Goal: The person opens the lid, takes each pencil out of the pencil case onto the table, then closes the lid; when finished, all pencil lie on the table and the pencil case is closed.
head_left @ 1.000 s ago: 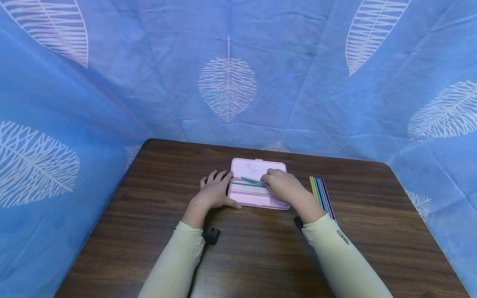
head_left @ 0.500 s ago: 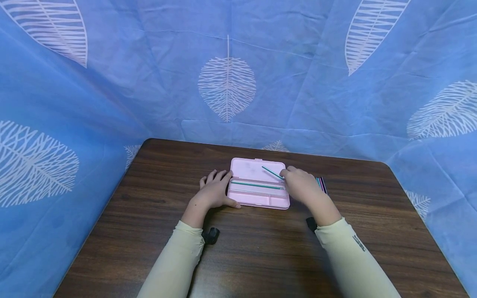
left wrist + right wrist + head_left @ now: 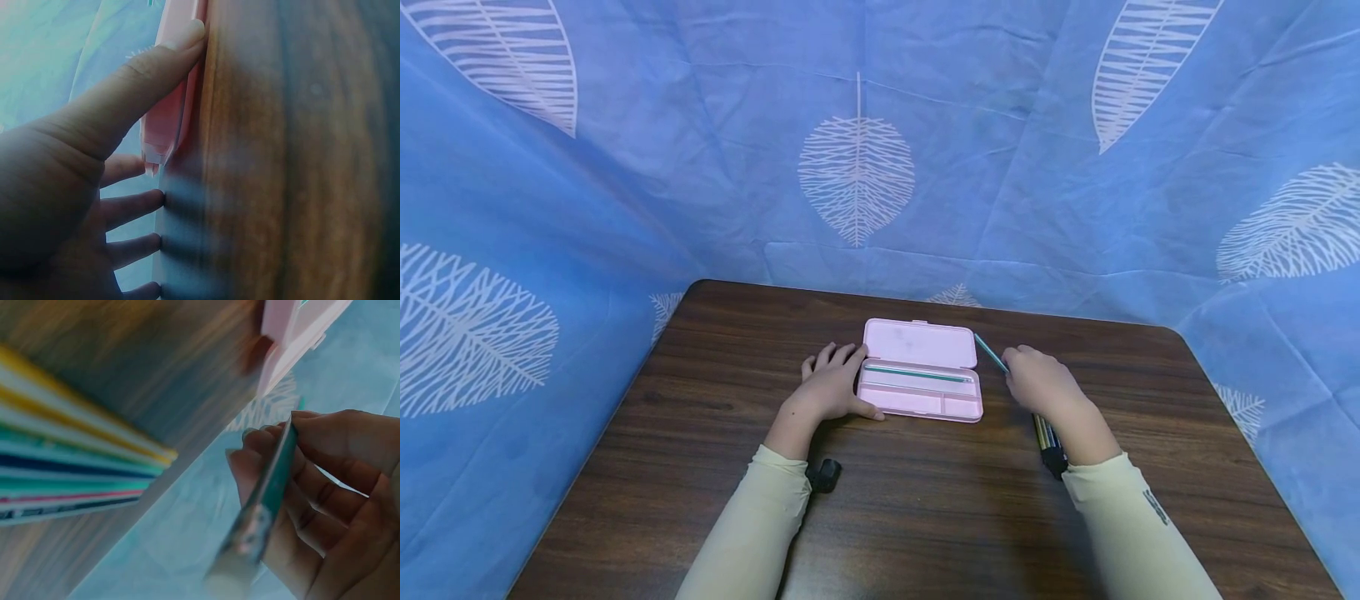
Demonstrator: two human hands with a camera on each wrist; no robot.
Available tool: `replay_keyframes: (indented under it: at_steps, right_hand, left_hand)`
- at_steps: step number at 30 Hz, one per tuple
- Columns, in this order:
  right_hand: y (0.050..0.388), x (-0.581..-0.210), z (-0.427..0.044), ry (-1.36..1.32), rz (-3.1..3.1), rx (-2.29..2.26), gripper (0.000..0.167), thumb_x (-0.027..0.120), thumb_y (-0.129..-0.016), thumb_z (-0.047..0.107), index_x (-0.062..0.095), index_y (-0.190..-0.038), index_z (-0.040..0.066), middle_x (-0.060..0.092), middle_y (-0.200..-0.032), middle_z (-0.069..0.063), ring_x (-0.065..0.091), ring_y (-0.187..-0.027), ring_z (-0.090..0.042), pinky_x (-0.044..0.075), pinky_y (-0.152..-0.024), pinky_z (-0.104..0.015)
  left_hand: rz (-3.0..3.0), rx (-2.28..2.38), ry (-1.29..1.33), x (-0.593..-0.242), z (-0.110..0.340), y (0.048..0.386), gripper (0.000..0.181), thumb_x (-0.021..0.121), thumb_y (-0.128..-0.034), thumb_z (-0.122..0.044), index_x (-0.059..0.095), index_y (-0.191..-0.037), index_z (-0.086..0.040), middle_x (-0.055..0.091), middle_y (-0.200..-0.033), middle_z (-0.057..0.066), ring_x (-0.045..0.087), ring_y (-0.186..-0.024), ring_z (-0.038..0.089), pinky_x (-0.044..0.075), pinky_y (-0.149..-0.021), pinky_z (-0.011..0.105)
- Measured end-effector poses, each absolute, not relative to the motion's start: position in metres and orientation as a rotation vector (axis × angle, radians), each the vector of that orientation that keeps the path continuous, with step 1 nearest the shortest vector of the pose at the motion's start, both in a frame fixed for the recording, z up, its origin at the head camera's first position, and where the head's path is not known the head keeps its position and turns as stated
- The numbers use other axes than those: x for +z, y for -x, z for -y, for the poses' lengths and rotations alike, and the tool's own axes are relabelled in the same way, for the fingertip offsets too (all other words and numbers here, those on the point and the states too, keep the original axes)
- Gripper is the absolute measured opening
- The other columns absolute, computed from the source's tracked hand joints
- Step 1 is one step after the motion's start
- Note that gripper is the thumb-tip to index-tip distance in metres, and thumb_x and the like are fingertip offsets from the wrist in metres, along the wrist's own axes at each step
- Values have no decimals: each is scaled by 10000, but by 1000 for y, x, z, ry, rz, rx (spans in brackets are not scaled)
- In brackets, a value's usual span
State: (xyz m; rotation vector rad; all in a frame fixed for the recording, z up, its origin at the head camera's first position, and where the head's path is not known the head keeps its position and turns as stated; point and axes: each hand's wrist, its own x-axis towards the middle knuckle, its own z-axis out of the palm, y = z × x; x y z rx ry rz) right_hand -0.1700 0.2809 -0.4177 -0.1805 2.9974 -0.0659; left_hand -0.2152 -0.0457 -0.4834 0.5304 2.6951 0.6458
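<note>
A pink pencil case (image 3: 920,342) lies open on the table, lid folded back, with a green pencil (image 3: 917,374) in its long compartment. My left hand (image 3: 830,392) rests at its left end, fingers straight and spread. In the left wrist view the thumb (image 3: 134,78) lies along the case's side. To the right of the case, my right hand (image 3: 1047,385) pinches another green pencil (image 3: 990,352) between thumb and fingertips. The right wrist view shows that pencil's metal band and whitish eraser end (image 3: 231,578) pointing toward the camera.
Several coloured pencils (image 3: 75,440), yellow, green, blue and pink-striped, lie side by side on the dark wooden table (image 3: 910,517). The right hand and wrist partly cover them in the head view. A blue leaf-patterned cloth (image 3: 970,183) hangs behind the table.
The right hand has carried its green pencil out from over the case to the right, toward the row of pencils. The other green pencil stays inside. The left hand has not moved.
</note>
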Motion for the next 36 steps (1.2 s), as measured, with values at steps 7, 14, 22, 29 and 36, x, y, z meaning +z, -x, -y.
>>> replay_keyframes:
  at_steps: [7, 14, 22, 29, 36]
  right_hand:
    - [164, -418, -304, 105, -2948, -80, 174, 600, -1011, 11, 678, -1103, -115, 700, -963, -232, 655, -793, -289, 585, -706, -471]
    - [156, -421, -328, -52, -2892, -123, 301, 498, -1012, 1, 645, -1176, -204, 692, -974, -284, 615, -761, -282, 563, -677, -441]
    - [143, -424, -350, -209, -2807, -201, 218, 502, -1007, -8, 671, -1033, -145, 673, -815, -178, 580, -689, -234, 488, -609, -354]
    - [141, -428, -354, -248, -2794, -212, 216, 528, -1012, 6, 665, -1071, -150, 683, -841, -194, 599, -713, -250, 511, -632, -378]
    - [142, -433, -353, -228, -2786, -225, 241, 483, -1035, 1, 649, -1091, -164, 676, -830, -182, 626, -690, -224, 529, -605, -353]
  left_hand:
    - [-2696, 649, -526, -485, 45, 216, 1202, 908, -797, -582, 258, -1719, -165, 277, -1778, 129, 149, -1669, 434, 163, -1298, 703]
    - [-2701, 641, -526, -482, 45, 215, 1212, 900, -787, -618, 259, -1720, -185, 285, -1778, 114, 156, -1670, 425, 179, -1293, 706]
    - [-2700, 656, -520, -484, 45, 216, 1222, 911, -774, -616, 264, -1719, -186, 300, -1772, 113, 161, -1667, 428, 182, -1287, 712]
    - [-2699, 653, -517, -485, 46, 217, 1225, 908, -777, -617, 256, -1721, -190, 296, -1774, 108, 154, -1669, 427, 177, -1290, 710]
    - [-2703, 661, -522, -485, 45, 217, 1222, 912, -776, -611, 262, -1719, -187, 295, -1774, 110, 157, -1669, 428, 178, -1288, 712]
